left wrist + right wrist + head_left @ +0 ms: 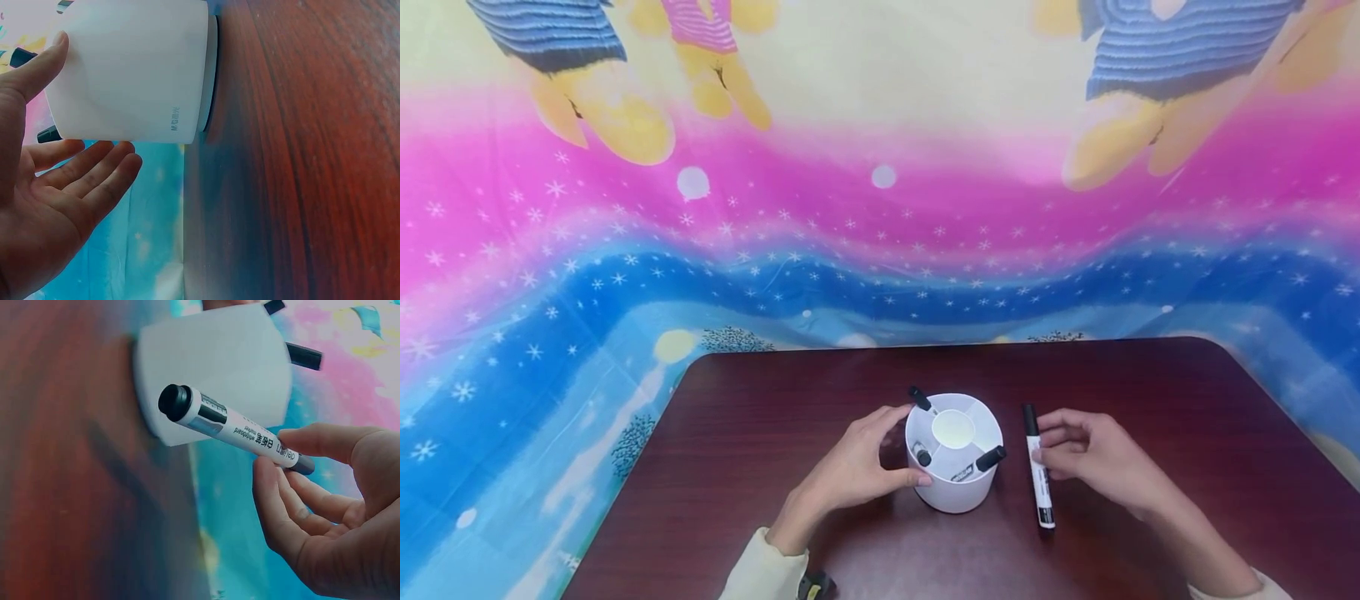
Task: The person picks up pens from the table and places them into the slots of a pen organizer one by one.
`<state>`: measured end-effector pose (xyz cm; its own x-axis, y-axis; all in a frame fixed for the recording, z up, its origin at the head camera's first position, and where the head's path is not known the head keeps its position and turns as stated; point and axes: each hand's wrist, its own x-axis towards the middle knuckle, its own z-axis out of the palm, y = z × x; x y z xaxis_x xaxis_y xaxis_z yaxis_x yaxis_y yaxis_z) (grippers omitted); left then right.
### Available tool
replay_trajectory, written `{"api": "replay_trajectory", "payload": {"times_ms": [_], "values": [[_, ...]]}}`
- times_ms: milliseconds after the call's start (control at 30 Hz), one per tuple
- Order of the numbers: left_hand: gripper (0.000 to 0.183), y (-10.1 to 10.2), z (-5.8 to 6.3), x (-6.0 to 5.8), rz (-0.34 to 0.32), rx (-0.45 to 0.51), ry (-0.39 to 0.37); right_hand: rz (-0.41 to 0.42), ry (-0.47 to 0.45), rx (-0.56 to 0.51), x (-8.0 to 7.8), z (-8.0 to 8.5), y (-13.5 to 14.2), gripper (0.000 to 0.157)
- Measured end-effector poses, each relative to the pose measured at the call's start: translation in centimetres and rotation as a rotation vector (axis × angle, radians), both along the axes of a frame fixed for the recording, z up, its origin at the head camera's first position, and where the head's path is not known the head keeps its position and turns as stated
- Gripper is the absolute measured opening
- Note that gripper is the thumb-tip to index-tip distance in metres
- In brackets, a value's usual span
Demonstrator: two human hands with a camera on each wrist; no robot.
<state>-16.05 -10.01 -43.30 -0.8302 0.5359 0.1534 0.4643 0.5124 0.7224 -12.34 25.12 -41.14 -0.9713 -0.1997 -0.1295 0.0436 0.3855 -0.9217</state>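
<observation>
A white round pen holder with a divided top stands on the table. Three black-tipped markers are in it, one at the back left, one at the front left and one at the right. My left hand holds the holder's left side, thumb at the front and fingers towards the back; the thumb on its white wall shows in the left wrist view. To the right of the holder, my right hand pinches a white whiteboard marker near its black cap. That marker is apart from the holder.
The dark reddish-brown wooden table has rounded back corners. Behind it hangs a colourful cartoon-printed cloth. A small black and yellow object shows beside the left sleeve.
</observation>
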Motion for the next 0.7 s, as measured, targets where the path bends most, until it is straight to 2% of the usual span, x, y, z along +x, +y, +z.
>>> {"api": "replay_trajectory", "payload": {"times_ms": [267, 700], "values": [[0.089, 0.0, -0.1, -0.1, 0.004, -0.004, -0.005, -0.017, 0.108, -0.033, -0.5, 2.1, 0.0, 0.05], [0.089, 0.1, 0.0, 0.0, 0.011, -0.008, -0.01, -0.066, 0.191, -0.085, -1.2, 4.0, -0.6, 0.049]]}}
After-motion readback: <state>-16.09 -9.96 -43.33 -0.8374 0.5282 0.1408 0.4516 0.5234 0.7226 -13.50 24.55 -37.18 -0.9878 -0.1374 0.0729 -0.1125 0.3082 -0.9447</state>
